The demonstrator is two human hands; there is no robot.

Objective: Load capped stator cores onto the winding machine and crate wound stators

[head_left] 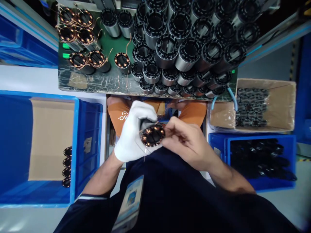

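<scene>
In the head view my left hand [134, 137], in a white glove, is wrapped round a motor stator [153, 135] with copper windings and a black slotted end. The stator's wound end faces up toward me, and thin loose wires hang from its lower side. My bare right hand [188, 142] is at the stator's right edge with thumb and forefinger pinched together. Whatever lies between those fingertips, perhaps a wire, is too small and blurred to name. A wound stator [122, 61] with loose copper leads stands on the green bench ahead.
On the bench [97, 82], several unwound stators [167, 51] are stacked at right and wound ones [77, 60] at left. A blue crate [75, 149] with several stators stands left. At right are a cardboard box [279, 105], a blue bin [262, 187] of black parts and blue-handled pliers [233, 98].
</scene>
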